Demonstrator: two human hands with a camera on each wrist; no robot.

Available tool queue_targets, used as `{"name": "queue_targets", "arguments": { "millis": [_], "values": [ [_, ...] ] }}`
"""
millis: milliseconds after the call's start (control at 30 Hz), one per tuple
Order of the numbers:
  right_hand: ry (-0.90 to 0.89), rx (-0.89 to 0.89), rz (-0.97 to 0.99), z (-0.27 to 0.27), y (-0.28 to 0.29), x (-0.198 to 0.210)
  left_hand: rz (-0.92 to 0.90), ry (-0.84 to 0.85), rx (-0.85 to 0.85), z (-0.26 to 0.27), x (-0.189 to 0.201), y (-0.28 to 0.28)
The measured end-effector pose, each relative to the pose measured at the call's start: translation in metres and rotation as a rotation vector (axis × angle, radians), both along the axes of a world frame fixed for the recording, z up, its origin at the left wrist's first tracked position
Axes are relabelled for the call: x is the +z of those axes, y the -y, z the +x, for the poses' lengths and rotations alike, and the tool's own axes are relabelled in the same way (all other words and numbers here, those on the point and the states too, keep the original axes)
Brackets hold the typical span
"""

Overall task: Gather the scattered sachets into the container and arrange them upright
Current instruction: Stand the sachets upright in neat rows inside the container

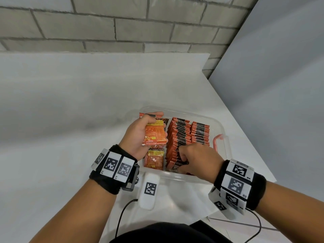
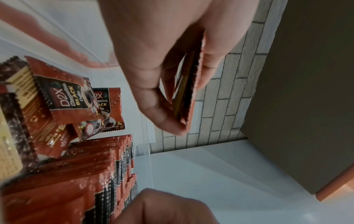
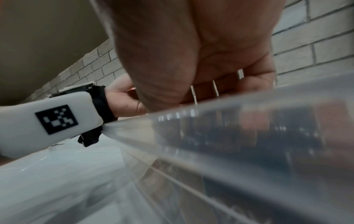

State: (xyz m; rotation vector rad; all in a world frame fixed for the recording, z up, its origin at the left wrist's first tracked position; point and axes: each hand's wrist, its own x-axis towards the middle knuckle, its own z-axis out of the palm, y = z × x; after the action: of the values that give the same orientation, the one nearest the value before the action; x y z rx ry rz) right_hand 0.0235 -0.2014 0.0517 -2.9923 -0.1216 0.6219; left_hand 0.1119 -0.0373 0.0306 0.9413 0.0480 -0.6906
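A clear plastic container [image 1: 184,111] on the white table holds two rows of orange-and-black sachets [image 1: 182,135] standing upright, seen also in the left wrist view as upright sachets [image 2: 107,169]. Loose sachets [image 1: 155,159] lie flat along its left side, loose sachets [image 2: 63,98] in the left wrist view too. My left hand [image 1: 140,135] grips a small stack of sachets [image 1: 155,132] above the container's left part, thumb on one face and fingers on the other [image 2: 188,84]. My right hand [image 1: 194,156] reaches down into the near end of the upright rows, fingers curled among the sachets; its fingertips are hidden.
The container's near wall [image 3: 229,136] fills the right wrist view. A pink latch [image 1: 218,140] sits on the container's right side. A brick wall [image 1: 122,27] runs behind the table, whose right edge [image 1: 245,123] slants beside the container.
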Motion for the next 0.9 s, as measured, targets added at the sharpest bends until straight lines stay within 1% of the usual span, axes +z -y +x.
{"name": "queue_targets", "arguments": {
  "millis": [133, 167, 233, 333, 400, 533, 600, 667, 733, 767, 800, 833, 900],
  "values": [
    [0.018, -0.035, 0.050, -0.002, 0.007, 0.003, 0.026, 0.029, -0.043, -0.004, 0.001, 0.002],
    [0.034, -0.057, 0.090, -0.002, 0.010, 0.007, 0.041, 0.044, -0.055, -0.005, 0.002, 0.002],
    [0.112, -0.143, 0.252, 0.001, 0.016, 0.017, 0.062, 0.070, -0.080, -0.008, 0.004, 0.004],
    [0.297, -0.309, 0.530, 0.008, 0.023, 0.035, 0.072, 0.102, -0.126, -0.013, 0.006, 0.008],
    [0.318, -0.371, 0.650, 0.009, 0.024, 0.043, 0.078, 0.119, -0.151, -0.016, 0.007, 0.012],
    [0.267, -0.330, 0.698, 0.009, 0.019, 0.042, 0.059, 0.157, -0.193, -0.023, 0.009, 0.020],
    [0.306, -0.334, 0.758, 0.009, 0.019, 0.041, 0.073, 0.144, -0.205, -0.025, 0.012, 0.022],
    [0.438, -0.355, 0.767, 0.010, 0.021, 0.043, 0.111, 0.062, -0.175, -0.024, 0.015, 0.021],
    [0.628, -0.354, 0.751, 0.008, 0.021, 0.047, 0.069, -0.024, -0.123, -0.020, 0.016, 0.021],
    [0.703, -0.321, 0.731, 0.007, 0.020, 0.048, 0.044, -0.043, -0.102, -0.019, 0.016, 0.021],
    [0.739, -0.266, 0.699, 0.006, 0.017, 0.047, 0.027, -0.044, -0.090, -0.019, 0.018, 0.020],
    [0.733, -0.195, 0.655, 0.005, 0.015, 0.044, 0.016, -0.034, -0.082, -0.019, 0.019, 0.020],
    [0.620, -0.067, 0.582, 0.003, 0.012, 0.033, 0.005, 0.003, -0.081, -0.019, 0.021, 0.022]
  ]
}}
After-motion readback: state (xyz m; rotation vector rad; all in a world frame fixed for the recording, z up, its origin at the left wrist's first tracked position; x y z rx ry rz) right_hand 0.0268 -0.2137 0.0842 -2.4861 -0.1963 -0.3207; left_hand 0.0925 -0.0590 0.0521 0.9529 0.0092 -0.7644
